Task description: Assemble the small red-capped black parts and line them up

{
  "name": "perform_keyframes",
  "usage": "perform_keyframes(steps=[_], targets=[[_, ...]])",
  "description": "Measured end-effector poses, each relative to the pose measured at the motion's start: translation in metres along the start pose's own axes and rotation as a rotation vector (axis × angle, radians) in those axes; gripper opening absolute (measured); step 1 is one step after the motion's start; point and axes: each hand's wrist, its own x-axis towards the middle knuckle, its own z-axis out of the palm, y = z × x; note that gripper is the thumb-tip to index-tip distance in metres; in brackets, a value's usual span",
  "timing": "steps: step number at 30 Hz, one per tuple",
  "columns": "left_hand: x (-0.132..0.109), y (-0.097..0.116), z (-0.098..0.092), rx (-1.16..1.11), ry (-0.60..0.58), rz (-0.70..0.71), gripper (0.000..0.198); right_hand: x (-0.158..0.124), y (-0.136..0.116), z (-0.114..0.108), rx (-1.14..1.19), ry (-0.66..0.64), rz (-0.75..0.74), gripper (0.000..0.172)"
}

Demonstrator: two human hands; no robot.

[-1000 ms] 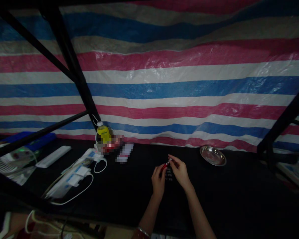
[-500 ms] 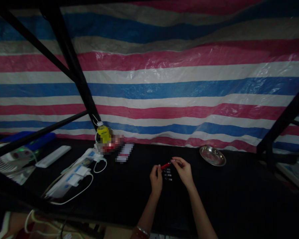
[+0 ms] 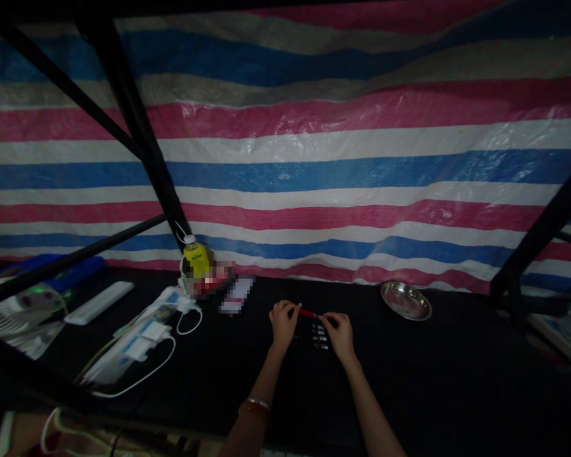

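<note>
Between my two hands lies a slim red stick (image 3: 308,313) with a dark or metal tip, held almost level just over the table. My left hand (image 3: 284,325) pinches its left end between thumb and fingers. At the tip end, my right hand (image 3: 339,333) is closed in a pinch; whether a separate small piece sits in those fingers is too small to tell. Several small silvery metal pieces (image 3: 320,339) lie in a neat row on the black tabletop just below the stick, between my wrists.
A round metal dish (image 3: 406,301) stands to the right. Leftward are a blurred-out white packet (image 3: 238,295), a yellow bottle (image 3: 198,259), a power strip (image 3: 137,343) with white cables and a long white box (image 3: 99,303). Black frame bars and a striped sheet (image 3: 314,171) bound the table.
My left hand has shifted left and slightly up, and my right hand left and down. The red stick has turned from slanting up rightward to nearly level, tip slightly lower.
</note>
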Motion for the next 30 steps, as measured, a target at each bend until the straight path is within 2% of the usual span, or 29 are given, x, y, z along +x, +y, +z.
perform_keyframes(steps=[7, 13, 22, 26, 28, 30], targets=[[-0.003, -0.011, 0.008, 0.055, -0.063, -0.040, 0.028, 0.005, 0.015, 0.004, -0.205, -0.015, -0.040, 0.027], [-0.004, -0.012, 0.008, 0.099, -0.037, -0.048, 0.025, 0.005, 0.018, 0.005, -0.275, -0.052, -0.043, 0.022], [-0.005, -0.014, 0.008, 0.128, -0.053, -0.039, 0.020, 0.005, 0.019, 0.005, -0.351, -0.082, -0.091, 0.027], [-0.006, -0.012, 0.006, 0.140, -0.063, -0.036, 0.020, 0.004, 0.019, 0.005, -0.362, -0.084, -0.060, 0.033], [-0.008, -0.009, 0.005, 0.123, -0.021, -0.027, 0.020, 0.003, 0.020, 0.005, -0.358, -0.083, -0.049, 0.036], [-0.011, -0.002, 0.002, 0.074, 0.072, 0.006, 0.021, 0.001, 0.020, 0.005, -0.354, -0.080, -0.048, 0.039]])
